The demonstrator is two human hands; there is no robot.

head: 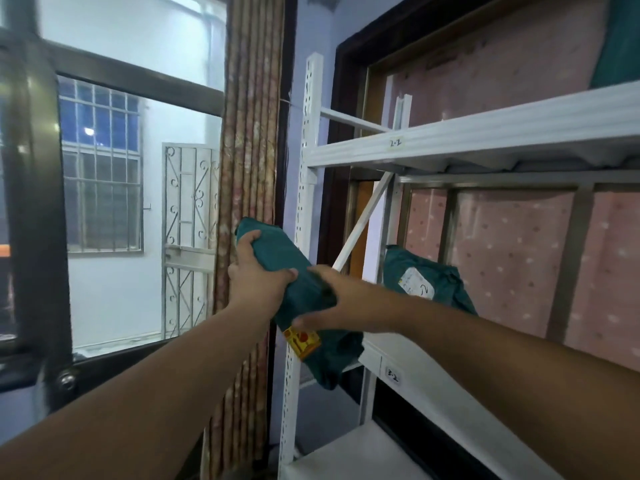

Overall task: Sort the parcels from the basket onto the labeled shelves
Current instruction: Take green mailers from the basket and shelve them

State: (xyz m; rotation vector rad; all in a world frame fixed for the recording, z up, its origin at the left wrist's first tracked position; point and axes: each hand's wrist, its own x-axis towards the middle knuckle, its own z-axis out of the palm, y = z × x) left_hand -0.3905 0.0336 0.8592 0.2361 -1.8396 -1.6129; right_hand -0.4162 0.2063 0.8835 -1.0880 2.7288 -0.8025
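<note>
I hold a teal parcel (277, 258) with both hands in front of the white shelf rack's left post (304, 202). My left hand (258, 275) grips its upper part, fingers over the top edge. My right hand (337, 301) grips its middle from the right, thumb underneath. A yellow and red sticker (302, 342) shows on the parcel's lower end. A second teal parcel (424, 278) with a white label leans at the back of the shelf marked 3-2 (393, 375). The shelf above carries the label 2-2 (396, 143).
A patterned curtain (247, 168) hangs left of the rack. Further left is a dark-framed window (104, 168) looking onto a barred gate. Pink dotted fabric (502, 258) lies behind the shelves. A lower white shelf (346, 455) sits at the bottom.
</note>
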